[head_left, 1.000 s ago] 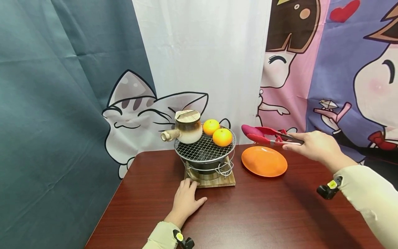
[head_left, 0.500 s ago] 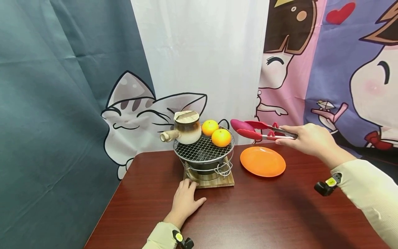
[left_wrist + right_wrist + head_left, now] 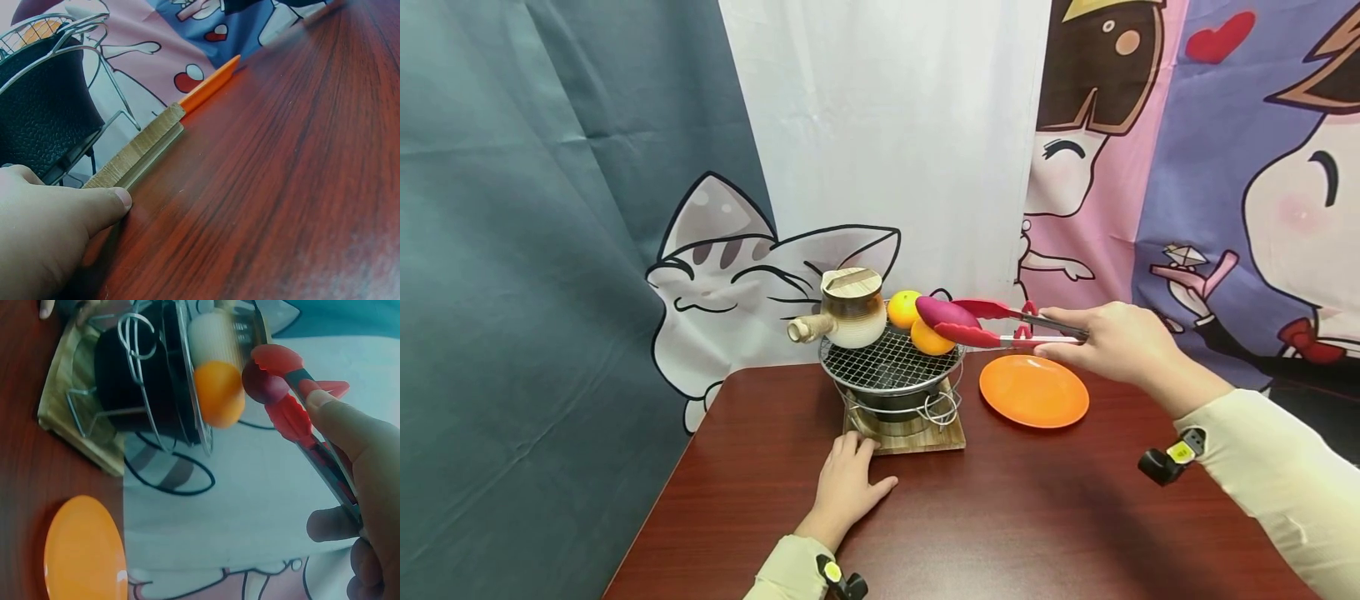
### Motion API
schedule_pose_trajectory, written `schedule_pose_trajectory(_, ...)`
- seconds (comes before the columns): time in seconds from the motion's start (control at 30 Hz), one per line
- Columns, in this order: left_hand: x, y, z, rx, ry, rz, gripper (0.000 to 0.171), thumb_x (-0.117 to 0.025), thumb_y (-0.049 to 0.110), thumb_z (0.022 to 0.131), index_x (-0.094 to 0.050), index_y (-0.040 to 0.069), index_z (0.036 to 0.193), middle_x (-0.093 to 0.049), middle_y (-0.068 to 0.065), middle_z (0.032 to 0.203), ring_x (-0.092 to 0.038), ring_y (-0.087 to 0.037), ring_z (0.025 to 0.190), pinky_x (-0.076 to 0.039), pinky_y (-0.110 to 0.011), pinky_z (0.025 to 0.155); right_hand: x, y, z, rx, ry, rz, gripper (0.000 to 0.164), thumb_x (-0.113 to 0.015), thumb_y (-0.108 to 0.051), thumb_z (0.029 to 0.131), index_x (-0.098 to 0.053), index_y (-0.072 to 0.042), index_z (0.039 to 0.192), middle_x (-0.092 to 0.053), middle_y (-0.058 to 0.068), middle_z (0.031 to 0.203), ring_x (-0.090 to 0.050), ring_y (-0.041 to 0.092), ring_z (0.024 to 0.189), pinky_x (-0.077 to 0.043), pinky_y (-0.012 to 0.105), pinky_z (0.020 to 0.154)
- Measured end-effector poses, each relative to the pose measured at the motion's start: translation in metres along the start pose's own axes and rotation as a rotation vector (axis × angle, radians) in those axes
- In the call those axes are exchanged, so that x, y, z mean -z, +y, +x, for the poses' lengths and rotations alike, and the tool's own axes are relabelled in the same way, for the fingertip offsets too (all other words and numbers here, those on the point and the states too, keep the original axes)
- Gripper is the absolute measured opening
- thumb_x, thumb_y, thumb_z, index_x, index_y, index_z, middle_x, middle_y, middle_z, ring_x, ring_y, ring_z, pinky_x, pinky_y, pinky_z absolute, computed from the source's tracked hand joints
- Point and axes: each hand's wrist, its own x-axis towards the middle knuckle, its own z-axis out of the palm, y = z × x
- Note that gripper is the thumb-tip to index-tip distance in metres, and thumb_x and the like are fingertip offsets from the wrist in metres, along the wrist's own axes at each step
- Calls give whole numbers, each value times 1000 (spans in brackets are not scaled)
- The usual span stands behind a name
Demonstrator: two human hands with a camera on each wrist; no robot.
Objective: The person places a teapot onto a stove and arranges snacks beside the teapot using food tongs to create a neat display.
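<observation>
My right hand (image 3: 1123,340) grips red-tipped tongs (image 3: 973,335), whose tips pinch a purple sweet potato (image 3: 942,313). In the head view the sweet potato overlaps two oranges, a rear one (image 3: 904,308) and a front one (image 3: 931,340), on the round wire grill (image 3: 880,367). The right wrist view shows it held above the grill, close beside an orange (image 3: 220,394). A lidded clay pot (image 3: 859,321) with a side handle stands at the grill's left. My left hand (image 3: 847,483) lies with its fingertips at the wooden base (image 3: 921,439) under the stove; its thumb (image 3: 103,206) is extended.
An orange plate (image 3: 1033,392) lies on the dark red table (image 3: 1000,517), right of the stove. Wire legs and loops (image 3: 943,408) stick out round the black stove bowl (image 3: 50,106). A printed curtain (image 3: 895,125) hangs behind the table.
My right hand has moved left with the tongs, bringing the sweet potato from above the plate to over the grill's right side. The left hand has stayed in place.
</observation>
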Motion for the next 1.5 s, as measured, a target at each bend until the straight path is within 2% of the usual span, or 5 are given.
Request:
schedule_pose_trajectory(0.17, 1, 0, 0, 0, 0, -4, 60, -82, 55, 74, -66, 14, 115, -53, -6, 111, -50, -29, 114, -49, -45, 90, -5, -13, 2, 70, 26, 3, 72, -67, -73, 80, -67, -25, 135, -74, 9, 83, -63, 24, 67, -41, 34, 48)
schedule_pose_trajectory(0.5, 1, 0, 1, 2, -7, 0, 59, -82, 56, 75, -66, 15, 115, -53, -5, 111, -50, -28, 114, -49, -44, 91, -22, -32, 10, 165, 54, -16, 68, -69, -72, 79, -70, -28, 131, -75, 5, 87, -58, 18, 60, -37, 31, 46)
schedule_pose_trajectory(0.73, 1, 0, 3, -3, -6, -2, 60, -82, 56, 75, -66, 15, 115, -52, -6, 110, -50, -29, 112, -49, -44, 91, -32, -42, 13, 182, 31, -5, 69, -68, -73, 79, -70, -29, 131, -71, -1, 75, -61, 19, 61, -38, 30, 45)
schedule_pose_trajectory(0.9, 1, 1, 3, -4, -1, -3, 60, -82, 56, 74, -66, 15, 115, -52, -6, 110, -50, -29, 112, -49, -44, 91, -36, -47, 15, 203, 19, 24, 67, -67, -72, 80, -70, -28, 131, -59, -9, 60, -55, 14, 56, -38, 30, 45)
schedule_pose_trajectory(1.5, -1, 0, 2, 1, -12, 9, 60, -82, 55, 74, -66, 14, 115, -53, -7, 111, -50, -29, 114, -46, -43, 95, -42, -50, 17, 237, 47, -3, 70, -67, -74, 79, -68, -30, 133, -65, -11, 72, -57, 13, 60, -38, 31, 47)
